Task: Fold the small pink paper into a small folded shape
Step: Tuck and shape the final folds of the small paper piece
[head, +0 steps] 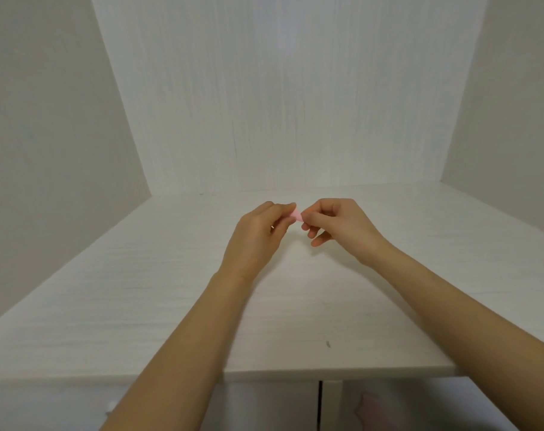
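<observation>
Reaching forward over the white desk (140,306), two bare forearms meet above its far half. Between them sits the small pink paper (296,215), pinched from both sides: the left hand (258,231) grips its left end with curled fingertips, the right hand (339,222) its right end. Only a sliver of pink shows between the fingers, held just above the desk.

The paper (296,215) sits between the left hand (258,234) and right hand (342,225); both pinch it. All are above the desk (140,306); a wall (280,104) stands behind.
</observation>
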